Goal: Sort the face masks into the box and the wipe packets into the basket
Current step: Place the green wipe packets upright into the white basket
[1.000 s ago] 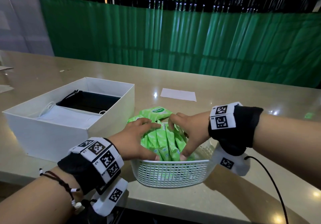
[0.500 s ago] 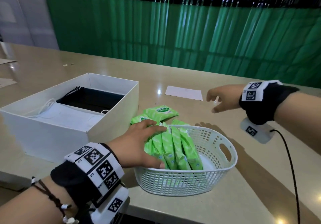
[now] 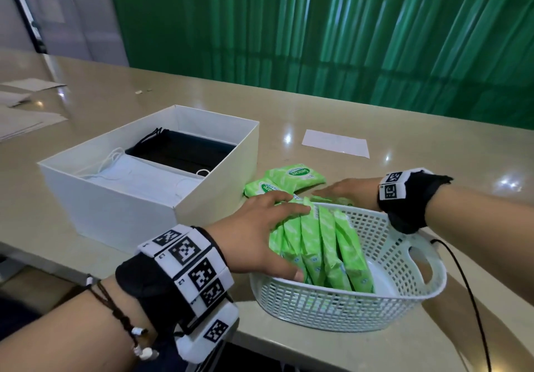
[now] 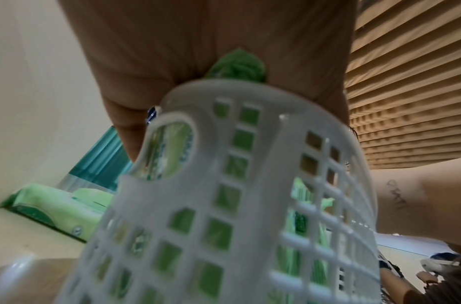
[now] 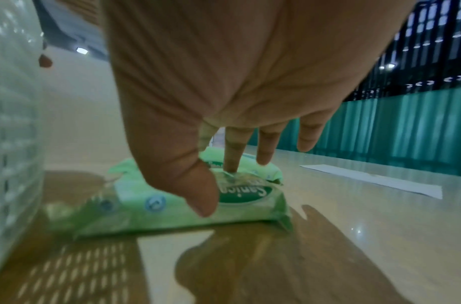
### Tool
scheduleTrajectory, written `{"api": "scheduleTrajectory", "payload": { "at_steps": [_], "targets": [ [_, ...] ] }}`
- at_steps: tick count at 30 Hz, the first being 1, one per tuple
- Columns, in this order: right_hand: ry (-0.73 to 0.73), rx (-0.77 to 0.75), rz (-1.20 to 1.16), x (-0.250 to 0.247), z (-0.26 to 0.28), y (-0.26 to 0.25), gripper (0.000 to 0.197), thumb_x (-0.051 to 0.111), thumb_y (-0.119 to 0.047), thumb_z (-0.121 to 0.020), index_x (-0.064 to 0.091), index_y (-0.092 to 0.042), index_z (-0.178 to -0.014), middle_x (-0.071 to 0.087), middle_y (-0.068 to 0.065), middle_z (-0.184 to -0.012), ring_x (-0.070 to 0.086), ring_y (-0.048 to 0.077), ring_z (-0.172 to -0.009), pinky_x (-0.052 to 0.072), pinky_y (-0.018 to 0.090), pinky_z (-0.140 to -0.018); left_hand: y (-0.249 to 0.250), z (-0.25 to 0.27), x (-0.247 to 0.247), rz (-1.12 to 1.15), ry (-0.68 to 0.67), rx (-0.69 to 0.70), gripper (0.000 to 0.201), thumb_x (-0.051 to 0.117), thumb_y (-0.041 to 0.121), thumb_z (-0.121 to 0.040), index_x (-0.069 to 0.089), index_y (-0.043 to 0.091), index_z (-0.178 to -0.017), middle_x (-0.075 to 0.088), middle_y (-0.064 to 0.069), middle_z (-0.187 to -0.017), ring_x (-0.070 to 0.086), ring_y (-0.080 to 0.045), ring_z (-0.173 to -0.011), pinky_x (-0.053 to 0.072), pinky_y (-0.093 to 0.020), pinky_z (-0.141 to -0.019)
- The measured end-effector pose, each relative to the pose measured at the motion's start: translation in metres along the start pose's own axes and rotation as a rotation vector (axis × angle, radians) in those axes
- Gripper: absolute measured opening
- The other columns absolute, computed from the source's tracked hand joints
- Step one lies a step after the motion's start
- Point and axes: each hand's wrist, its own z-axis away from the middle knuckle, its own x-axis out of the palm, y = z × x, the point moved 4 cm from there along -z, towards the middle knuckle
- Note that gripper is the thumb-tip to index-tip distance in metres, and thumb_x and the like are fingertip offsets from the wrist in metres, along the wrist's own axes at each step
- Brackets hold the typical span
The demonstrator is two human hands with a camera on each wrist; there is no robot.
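Left hand [image 3: 254,236] lies flat-fingered on the green wipe packets [image 3: 320,250] standing in the white basket [image 3: 384,299]. Right hand [image 3: 346,191], fingers spread, touches a loose packet [image 5: 188,203] behind the basket, masks [image 3: 161,169] in the box [image 3: 121,212].

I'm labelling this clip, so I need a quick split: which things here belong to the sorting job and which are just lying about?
Part of the job:
- white box holding face masks
- white basket with wipe packets standing in it
- loose wipe packets on the table behind the basket
- left hand, right hand

Lying about:
- white paper sheet
- papers at the far left
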Motion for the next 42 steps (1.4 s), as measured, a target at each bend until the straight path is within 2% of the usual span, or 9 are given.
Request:
{"api": "scheduleTrajectory", "payload": {
  "at_steps": [6, 16, 23, 26, 28, 31, 34, 37, 42],
  "targets": [
    [-0.095, 0.054, 0.365, 0.009, 0.001, 0.010, 0.071, 0.048, -0.039, -0.094, 0.001, -0.040, -0.148, 0.036, 0.003, -0.141, 0.037, 0.028, -0.126, 0.035, 0.039, -0.101, 0.000, 0.000, 0.000, -0.008, -0.002, 0.004, 0.092, 0.080, 0.045, -0.066, 0.026, 0.050, -0.139, 0.011, 0.019, -0.147, 0.008, -0.003, -0.137, 0.014, -0.026, -0.112],
    [-0.023, 0.234, 0.225, 0.027, 0.022, 0.029, 0.041, 0.048, -0.039, -0.093, 0.039, -0.022, -0.129, 0.053, 0.007, -0.123, 0.055, 0.027, -0.107, 0.046, 0.038, -0.091, 0.000, -0.001, 0.000, -0.008, 0.001, -0.008, 0.091, 0.080, 0.045, -0.065, 0.028, 0.050, -0.139, 0.014, 0.018, -0.147, 0.010, -0.007, -0.138, 0.017, -0.032, -0.116],
    [0.049, 0.503, 0.028, 0.030, 0.076, 0.069, 0.101, 0.071, -0.062, -0.055, 0.022, -0.031, -0.139, 0.048, 0.005, -0.127, 0.053, 0.026, -0.111, 0.046, 0.038, -0.093, 0.000, -0.001, 0.000, -0.031, 0.001, -0.012, 0.089, 0.080, 0.044, -0.066, 0.028, 0.049, -0.139, 0.014, 0.017, -0.148, 0.012, -0.009, -0.138, 0.018, -0.033, -0.116],
    [0.245, 0.539, -0.253, 0.013, 0.112, 0.080, 0.097, 0.079, -0.038, -0.065, 0.022, -0.023, -0.142, 0.048, 0.005, -0.129, 0.052, 0.022, -0.100, 0.044, 0.031, -0.087, -0.003, -0.002, 0.001, -0.026, -0.009, -0.019, 0.095, 0.078, 0.054, -0.056, 0.029, 0.052, -0.137, 0.015, 0.018, -0.148, 0.012, -0.009, -0.138, 0.019, -0.034, -0.115],
    [0.423, 0.503, -0.453, 0.001, 0.134, 0.083, 0.104, 0.080, -0.032, -0.059, 0.021, -0.020, -0.143, 0.048, 0.006, -0.123, 0.052, 0.022, -0.096, 0.041, 0.030, -0.083, -0.003, -0.001, 0.000, -0.027, -0.010, -0.027, 0.094, 0.069, 0.065, -0.046, 0.027, 0.059, -0.131, 0.015, 0.020, -0.147, 0.013, -0.007, -0.138, 0.019, -0.033, -0.115],
    [0.707, 0.314, -0.764, -0.012, 0.159, 0.077, 0.131, 0.079, -0.045, -0.025, 0.017, -0.032, -0.139, 0.053, 0.010, -0.110, 0.056, 0.030, -0.094, 0.047, 0.036, -0.085, -0.002, 0.000, 0.001, -0.028, -0.017, -0.033, 0.085, 0.057, 0.073, -0.038, 0.022, 0.070, -0.114, 0.015, 0.022, -0.145, 0.013, -0.006, -0.137, 0.020, -0.033, -0.115],
    [0.847, -0.006, -0.983, -0.025, 0.175, 0.047, 0.123, 0.081, -0.038, -0.024, 0.016, -0.050, -0.127, 0.046, -0.006, -0.115, 0.052, 0.003, -0.100, 0.048, 0.021, -0.084, 0.000, 0.001, -0.001, -0.031, -0.019, -0.038, 0.083, 0.056, 0.073, -0.037, 0.020, 0.070, -0.111, 0.017, 0.020, -0.145, 0.016, -0.007, -0.136, 0.021, -0.031, -0.114],
    [0.767, -0.144, -0.966, -0.030, 0.180, 0.008, 0.118, 0.088, -0.055, -0.022, 0.017, -0.074, -0.115, 0.038, -0.015, -0.125, 0.048, -0.007, -0.107, 0.046, 0.010, -0.083, 0.003, 0.001, -0.002, -0.041, -0.023, -0.040, 0.090, 0.056, 0.073, -0.036, 0.023, 0.064, -0.119, 0.017, 0.017, -0.147, 0.018, -0.008, -0.137, 0.021, -0.030, -0.113],
    [0.556, -0.097, -0.732, -0.011, 0.170, -0.029, 0.115, 0.079, -0.033, -0.046, 0.000, -0.062, -0.124, 0.049, -0.009, -0.121, 0.057, 0.010, -0.108, 0.047, 0.012, -0.088, 0.004, 0.001, -0.001, -0.056, -0.024, -0.049, 0.096, 0.057, 0.073, -0.036, 0.027, 0.059, -0.126, 0.018, 0.015, -0.147, 0.020, -0.010, -0.138, 0.025, -0.034, -0.114]
  ]
}}
